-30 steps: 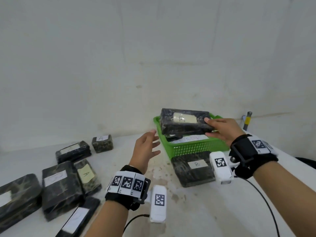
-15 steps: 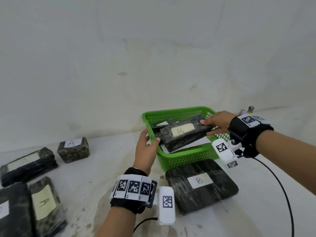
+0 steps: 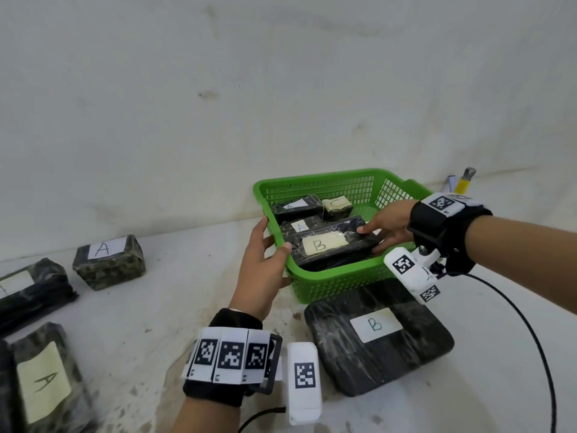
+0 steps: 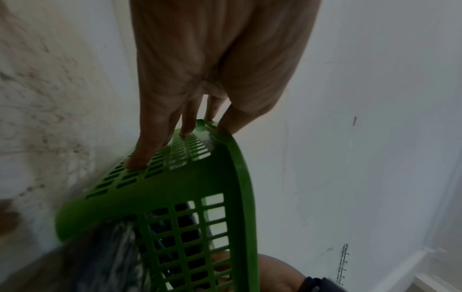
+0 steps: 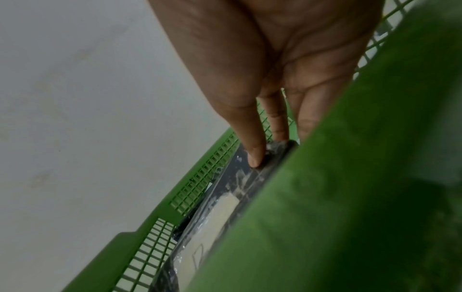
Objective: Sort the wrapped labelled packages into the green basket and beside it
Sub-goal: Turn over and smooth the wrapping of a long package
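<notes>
The green basket point(image 3: 315, 178) stands on the white table by the wall. A black wrapped package labelled B point(image 3: 331, 245) lies tilted in its front part, on other packages. My right hand point(image 3: 367, 239) pinches that package's right end, thumb on top. The right wrist view shows the right hand point(image 5: 265, 152) on the package point(image 5: 225, 207) inside the basket point(image 5: 350, 197). My left hand point(image 3: 274, 239) holds the basket's left wall, thumb on the rim. In the left wrist view the fingers point(image 4: 140, 158) lie along the outside of the basket's mesh point(image 4: 225, 177).
The basket also holds packages marked A point(image 3: 299, 227) and C point(image 3: 337, 205). A large flat B package point(image 3: 377, 329) lies in front of the basket. Left on the table are A packages point(image 3: 109, 260) point(image 3: 43, 379) and a black one point(image 3: 31, 289). A yellow object point(image 3: 463, 182) stands by the wall.
The right hand has lowered the B package from above the basket into it. The left hand has moved from mid-air onto the basket's left wall.
</notes>
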